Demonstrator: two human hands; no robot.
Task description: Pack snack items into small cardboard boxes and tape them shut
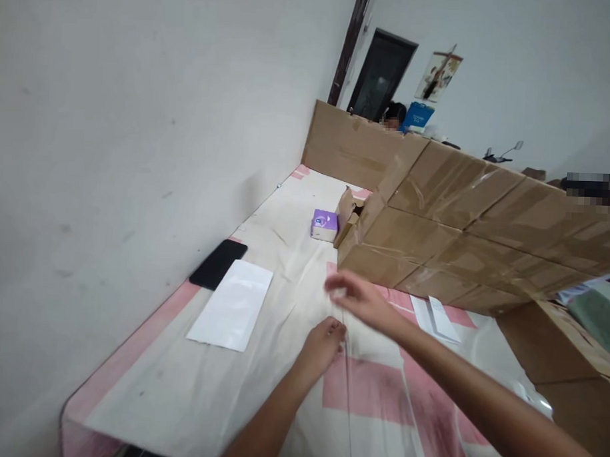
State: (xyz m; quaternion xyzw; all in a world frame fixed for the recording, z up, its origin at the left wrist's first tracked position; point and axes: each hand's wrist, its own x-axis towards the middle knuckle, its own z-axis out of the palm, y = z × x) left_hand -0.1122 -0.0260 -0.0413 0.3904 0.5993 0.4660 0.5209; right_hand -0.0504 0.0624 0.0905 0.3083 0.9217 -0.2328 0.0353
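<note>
My left hand rests on the table with its fingers curled together, pinching the edge of a clear plastic sheet that lies over the pink and white cloth. My right hand hovers just beyond it, above the sheet's far end. It is smeared by motion, so its fingers cannot be read. A white envelope-like sheet lies to the left of both hands, with a black phone behind it by the wall.
A purple tissue pack sits farther back beside a small open carton. Taped cardboard panels wall off the right side. White paper slips lie at their foot. A grey wall runs along the left. A person sits behind the cardboard.
</note>
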